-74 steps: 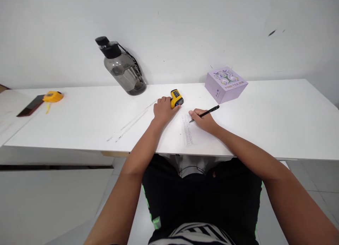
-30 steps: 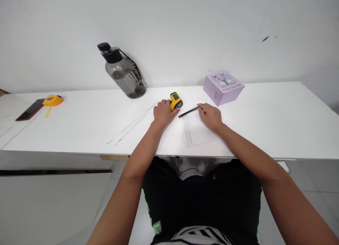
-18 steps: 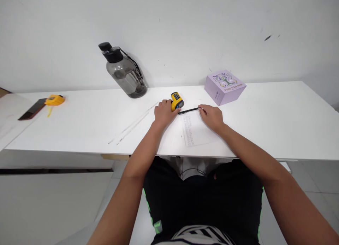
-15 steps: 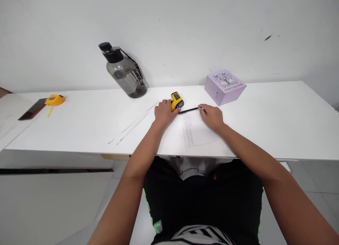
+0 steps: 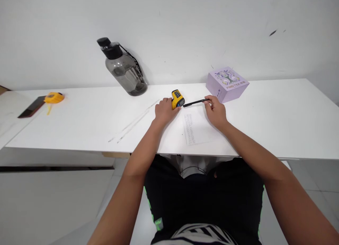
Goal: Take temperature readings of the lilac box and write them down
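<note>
My left hand (image 5: 164,112) is closed around the handle of a yellow and black infrared thermometer (image 5: 178,99), which rests at the table's middle with its small display toward me. Between thumb and fingers my right hand (image 5: 215,112) pinches one end of a black pen (image 5: 196,102). The pen points left, its far tip close beside the thermometer. Below the pen lies a white sheet of paper (image 5: 201,130) with lines of handwriting, too faint to read.
A grey water bottle (image 5: 125,73) with a black lid stands by the wall. A lilac tea box (image 5: 227,83) sits at the back right. On the far left, a yellow tape measure (image 5: 54,97) touches a dark flat piece (image 5: 32,107). The white table (image 5: 87,121) bears dark streaks.
My right hand has moved the pen up and to the right, away from the paper's top edge. My left hand keeps its hold on the thermometer. The view has shifted slightly.
</note>
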Motion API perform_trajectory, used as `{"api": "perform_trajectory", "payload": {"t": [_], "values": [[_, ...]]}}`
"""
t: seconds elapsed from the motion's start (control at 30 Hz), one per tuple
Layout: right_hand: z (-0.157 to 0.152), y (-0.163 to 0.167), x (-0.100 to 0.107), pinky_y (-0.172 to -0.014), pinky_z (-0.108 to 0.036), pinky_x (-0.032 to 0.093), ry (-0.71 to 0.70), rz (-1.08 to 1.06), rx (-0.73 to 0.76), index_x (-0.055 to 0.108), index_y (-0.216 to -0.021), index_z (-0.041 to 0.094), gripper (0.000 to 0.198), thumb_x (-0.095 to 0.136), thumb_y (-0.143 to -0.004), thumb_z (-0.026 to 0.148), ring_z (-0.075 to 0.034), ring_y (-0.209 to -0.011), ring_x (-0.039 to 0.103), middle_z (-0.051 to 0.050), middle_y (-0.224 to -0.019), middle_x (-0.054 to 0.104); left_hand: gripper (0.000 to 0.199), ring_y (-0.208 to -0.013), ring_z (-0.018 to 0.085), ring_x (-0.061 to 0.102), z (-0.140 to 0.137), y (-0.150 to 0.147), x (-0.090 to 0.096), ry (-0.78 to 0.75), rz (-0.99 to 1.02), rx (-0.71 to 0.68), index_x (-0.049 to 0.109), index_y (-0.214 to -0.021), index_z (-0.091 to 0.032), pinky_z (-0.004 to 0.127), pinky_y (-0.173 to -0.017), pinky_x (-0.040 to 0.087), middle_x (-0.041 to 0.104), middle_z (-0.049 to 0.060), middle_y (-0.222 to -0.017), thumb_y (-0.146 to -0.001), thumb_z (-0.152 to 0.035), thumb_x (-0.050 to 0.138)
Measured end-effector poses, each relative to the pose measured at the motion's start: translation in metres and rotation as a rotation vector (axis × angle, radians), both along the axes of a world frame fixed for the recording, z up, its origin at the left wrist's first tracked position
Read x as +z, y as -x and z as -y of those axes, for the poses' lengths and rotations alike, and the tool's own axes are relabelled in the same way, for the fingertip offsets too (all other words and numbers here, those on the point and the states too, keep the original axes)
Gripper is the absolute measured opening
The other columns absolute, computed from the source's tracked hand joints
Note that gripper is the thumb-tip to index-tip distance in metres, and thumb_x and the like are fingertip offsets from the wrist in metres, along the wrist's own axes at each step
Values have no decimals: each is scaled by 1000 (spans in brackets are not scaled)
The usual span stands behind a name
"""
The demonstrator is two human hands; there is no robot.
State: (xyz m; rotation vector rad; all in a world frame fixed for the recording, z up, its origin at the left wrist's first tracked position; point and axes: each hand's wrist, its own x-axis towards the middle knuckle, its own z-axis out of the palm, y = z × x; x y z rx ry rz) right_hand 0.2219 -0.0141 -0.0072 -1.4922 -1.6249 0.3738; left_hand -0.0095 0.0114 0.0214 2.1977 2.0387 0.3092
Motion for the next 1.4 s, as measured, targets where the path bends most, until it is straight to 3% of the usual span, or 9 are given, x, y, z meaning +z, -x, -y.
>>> {"api": "perform_trajectory", "payload": {"t": [0.43, 0.77, 1.1, 1.4], "values": [[0, 3, -3, -75, -38, 50, 73, 47, 43, 61, -124, 24, 39, 50, -92, 42, -17, -58, 56, -5, -108, 76, 57, -127, 30, 50, 4, -2, 3, 4, 7, 1, 50, -136, -25, 43, -102, 42, 46, 9, -148, -86, -52, 49], [3, 4, 2, -76, -37, 49, 104, 44, 69, 61, -126, 24, 39, 48, -93, 41, -18, -60, 59, -5, -110, 76, 56, -128, 32, 50, 3, -5, 2, 17, -20, 12, 49, -136, -24, 44, -101, 43, 47, 11, -147, -87, -52, 46], [-1, 3, -2, -65, -30, 44, 115, -109, 33, 63, -105, 23, 27, 54, -88, 42, -14, -59, 54, -2, -90, 71, 55, -124, 31, 54, 5, -4, 6, 7, -24, -2, 52, -134, -23, 44, -98, 45, 49, 12, -145, -86, -50, 45], [1, 4, 5, -63, -30, 40, 233, 117, 6, 64, -92, 24, 18, 54, -89, 39, -19, -72, 60, -2, -77, 67, 55, -125, 32, 52, 5, 1, 6, 27, -45, -48, 48, -137, -24, 46, -97, 46, 47, 11, -147, -83, -37, 47]]}}
